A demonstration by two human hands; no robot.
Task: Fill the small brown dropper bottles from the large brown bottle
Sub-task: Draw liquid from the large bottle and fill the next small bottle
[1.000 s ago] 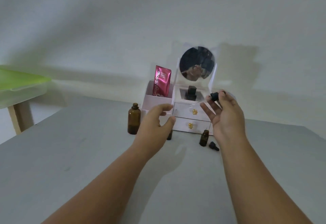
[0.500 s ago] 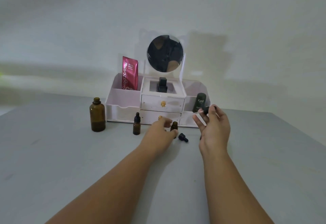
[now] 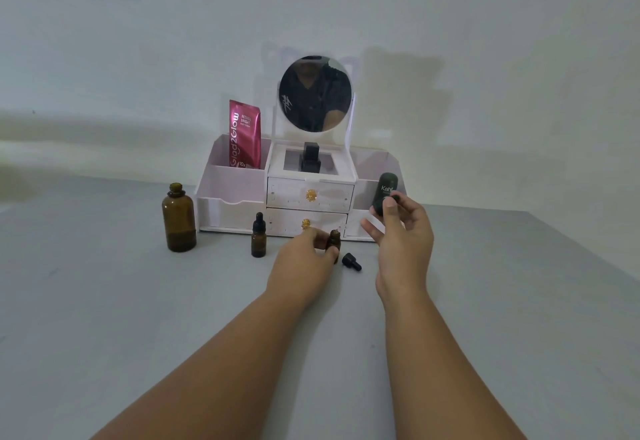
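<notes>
Now: left hand [image 3: 304,259] fingers grip open small bottle [image 3: 334,240] – right hand [image 3: 401,238] pinches dropper cap [image 3: 392,200]; organizer [image 3: 235,197] close behind.

Bare table [image 3: 104,318] before organizer [image 3: 225,211]

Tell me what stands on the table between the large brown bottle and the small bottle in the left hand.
One capped small dropper bottle stands upright between the large brown bottle and the open bottle held by the left hand, shown in the head view.

small bottle [image 3: 334,239] base hidden by left hand [image 3: 304,263]
</notes>
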